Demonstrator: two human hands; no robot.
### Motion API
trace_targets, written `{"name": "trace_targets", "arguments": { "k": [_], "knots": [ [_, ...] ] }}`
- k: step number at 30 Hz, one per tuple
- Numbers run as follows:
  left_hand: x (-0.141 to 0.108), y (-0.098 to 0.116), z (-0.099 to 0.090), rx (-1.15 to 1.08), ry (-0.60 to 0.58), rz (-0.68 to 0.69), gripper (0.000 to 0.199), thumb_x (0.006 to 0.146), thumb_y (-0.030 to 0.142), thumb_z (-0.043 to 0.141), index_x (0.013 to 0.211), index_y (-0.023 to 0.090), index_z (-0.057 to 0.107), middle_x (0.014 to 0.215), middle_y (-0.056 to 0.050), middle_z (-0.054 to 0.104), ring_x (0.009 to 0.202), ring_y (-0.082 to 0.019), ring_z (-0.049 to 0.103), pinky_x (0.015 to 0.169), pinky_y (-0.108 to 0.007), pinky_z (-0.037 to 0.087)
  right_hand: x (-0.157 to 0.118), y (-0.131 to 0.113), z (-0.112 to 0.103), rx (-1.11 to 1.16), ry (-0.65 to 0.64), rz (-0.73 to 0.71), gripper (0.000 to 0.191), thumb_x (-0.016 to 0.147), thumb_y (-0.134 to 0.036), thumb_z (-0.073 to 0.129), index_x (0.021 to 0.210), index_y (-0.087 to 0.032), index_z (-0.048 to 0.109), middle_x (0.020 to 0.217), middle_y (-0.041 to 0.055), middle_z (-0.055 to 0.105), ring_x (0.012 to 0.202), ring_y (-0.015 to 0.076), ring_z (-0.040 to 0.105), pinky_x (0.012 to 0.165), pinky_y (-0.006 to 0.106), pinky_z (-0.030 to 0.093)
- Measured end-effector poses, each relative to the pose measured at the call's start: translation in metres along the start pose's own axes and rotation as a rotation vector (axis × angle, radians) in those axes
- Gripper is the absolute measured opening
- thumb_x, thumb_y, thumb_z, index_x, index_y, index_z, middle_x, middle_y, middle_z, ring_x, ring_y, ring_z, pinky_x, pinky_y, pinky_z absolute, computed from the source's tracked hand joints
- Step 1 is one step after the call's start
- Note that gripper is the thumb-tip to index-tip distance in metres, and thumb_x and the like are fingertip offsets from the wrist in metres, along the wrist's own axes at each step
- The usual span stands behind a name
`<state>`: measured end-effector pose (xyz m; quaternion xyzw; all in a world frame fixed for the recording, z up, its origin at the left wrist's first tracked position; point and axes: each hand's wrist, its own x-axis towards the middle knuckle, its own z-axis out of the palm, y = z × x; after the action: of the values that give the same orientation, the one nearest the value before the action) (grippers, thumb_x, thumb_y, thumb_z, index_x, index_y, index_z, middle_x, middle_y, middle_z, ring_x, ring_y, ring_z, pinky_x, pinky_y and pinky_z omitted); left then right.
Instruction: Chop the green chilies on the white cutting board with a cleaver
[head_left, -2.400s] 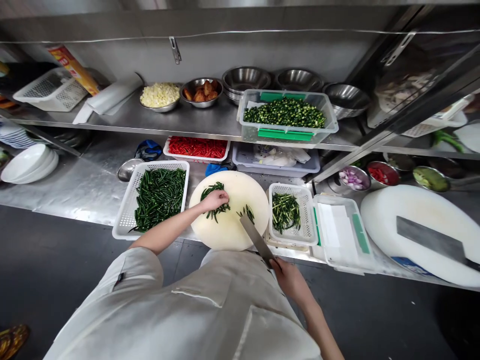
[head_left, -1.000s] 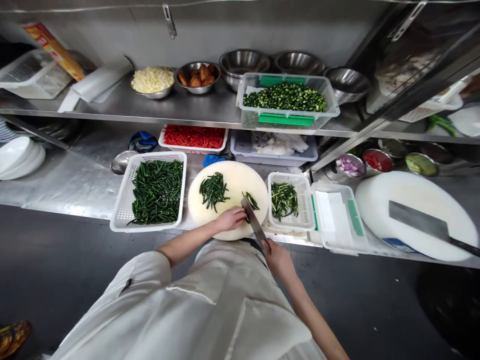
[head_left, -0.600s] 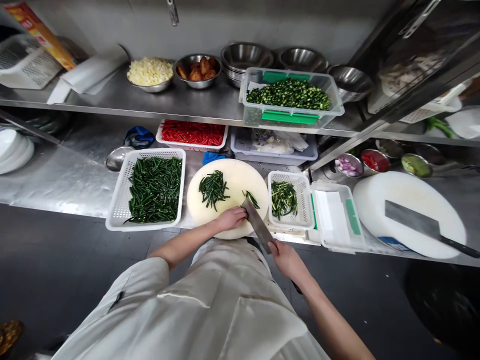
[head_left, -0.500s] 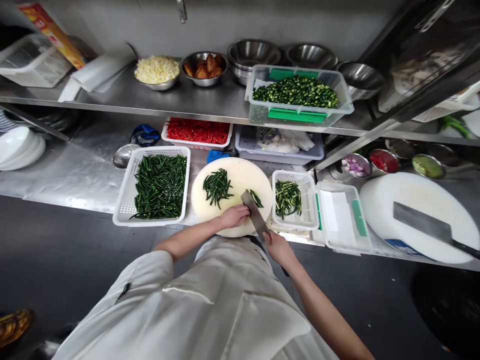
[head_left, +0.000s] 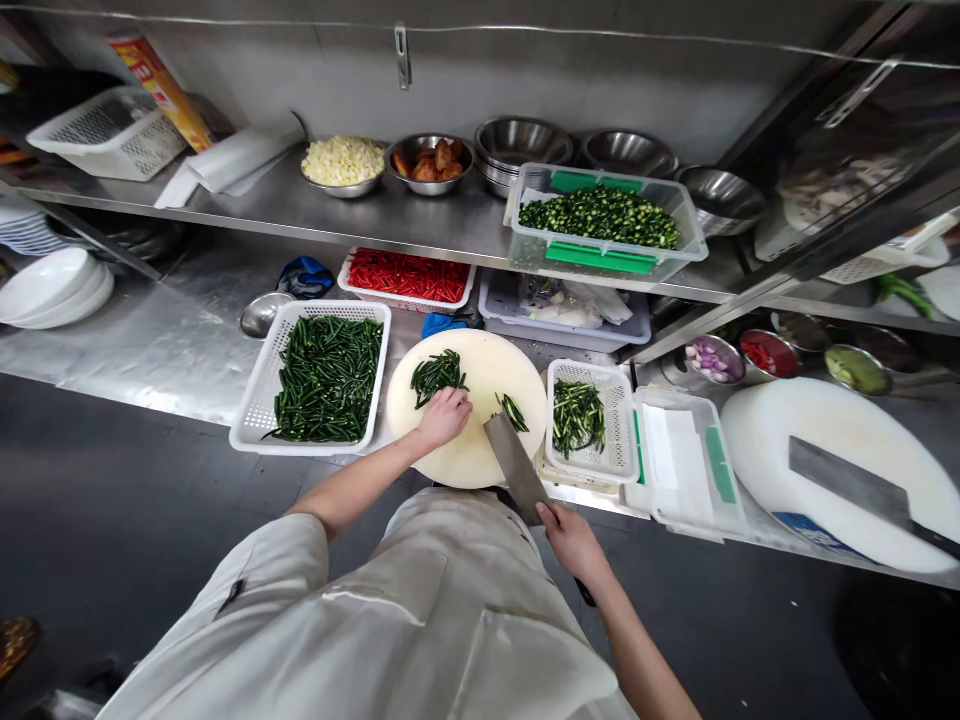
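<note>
My left hand [head_left: 445, 415] is at the near edge of a pile of whole green chilies [head_left: 435, 374] on the round cutting board [head_left: 469, 465]. Its fingers are bent together, and whatever is in them is hidden. In my right hand [head_left: 574, 540] is a cleaver [head_left: 516, 465], gripped at the handle, its blade slanting over the board's right edge. A small bunch of cut green chilies [head_left: 512, 411] lies just beyond the blade's tip. Left of the board stands a white basket [head_left: 251, 405] full of whole green chilies; a smaller basket [head_left: 616, 415] on the right has split ones.
Behind the board are a basket of red chilies [head_left: 409, 278] and a grey tub [head_left: 600, 335] with bags. The overhead shelf [head_left: 330, 225] bears bowls and a plastic box [head_left: 611, 255] of chopped greens. At right, a second cleaver [head_left: 847, 480] lies on another round board [head_left: 757, 430].
My left hand has moved left and away from me, from beside the blade to the chili pile. The cleaver has drawn slightly back toward me. The camera view has shifted.
</note>
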<state>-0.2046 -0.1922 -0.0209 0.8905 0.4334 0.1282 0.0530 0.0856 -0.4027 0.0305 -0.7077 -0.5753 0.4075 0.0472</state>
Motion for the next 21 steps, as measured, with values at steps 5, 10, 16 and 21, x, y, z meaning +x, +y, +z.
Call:
{"name": "trace_targets", "arguments": {
  "k": [5, 10, 16, 21],
  "knots": [
    [-0.008, 0.01, 0.009, 0.015, 0.055, -0.15, 0.025, 0.103, 0.023, 0.055, 0.124, 0.019, 0.069, 0.129, -0.015, 0.062, 0.114, -0.031, 0.054, 0.096, -0.047, 0.045, 0.006, -0.01, -0.008, -0.098, 0.055, 0.073, 0.042, 0.111, -0.041, 0.037, 0.115, -0.021, 0.074, 0.107, 0.0135, 0.08, 0.102, 0.0291, 0.075, 0.08, 0.031, 0.045],
    [-0.012, 0.016, 0.021, -0.067, 0.007, -0.035, 0.024, 0.106, 0.024, 0.051, 0.117, 0.022, 0.073, 0.121, -0.012, 0.066, 0.111, -0.028, 0.059, 0.095, -0.044, 0.05, 0.01, -0.023, 0.0, -0.177, 0.044, 0.11, 0.041, 0.114, -0.038, 0.035, 0.118, -0.019, 0.071, 0.109, 0.0139, 0.08, 0.1, 0.028, 0.075, 0.078, 0.03, 0.042],
    [-0.014, 0.046, 0.046, -0.344, -0.099, 0.256, 0.027, 0.106, 0.018, 0.048, 0.123, 0.02, 0.07, 0.117, -0.008, 0.07, 0.109, -0.02, 0.065, 0.099, -0.033, 0.055, 0.008, -0.033, -0.003, -0.255, 0.039, 0.058, 0.04, 0.115, -0.038, 0.035, 0.114, -0.02, 0.07, 0.103, 0.0124, 0.08, 0.093, 0.0264, 0.075, 0.074, 0.029, 0.039],
    [-0.015, 0.049, 0.049, -0.448, -0.09, 0.265, 0.025, 0.103, 0.014, 0.05, 0.117, 0.017, 0.07, 0.12, -0.01, 0.07, 0.111, -0.021, 0.066, 0.103, -0.035, 0.056, -0.004, -0.021, -0.014, -0.229, -0.004, 0.035, 0.037, 0.115, -0.038, 0.037, 0.108, -0.021, 0.07, 0.098, 0.0107, 0.08, 0.092, 0.0254, 0.075, 0.073, 0.028, 0.038]
  ]
}}
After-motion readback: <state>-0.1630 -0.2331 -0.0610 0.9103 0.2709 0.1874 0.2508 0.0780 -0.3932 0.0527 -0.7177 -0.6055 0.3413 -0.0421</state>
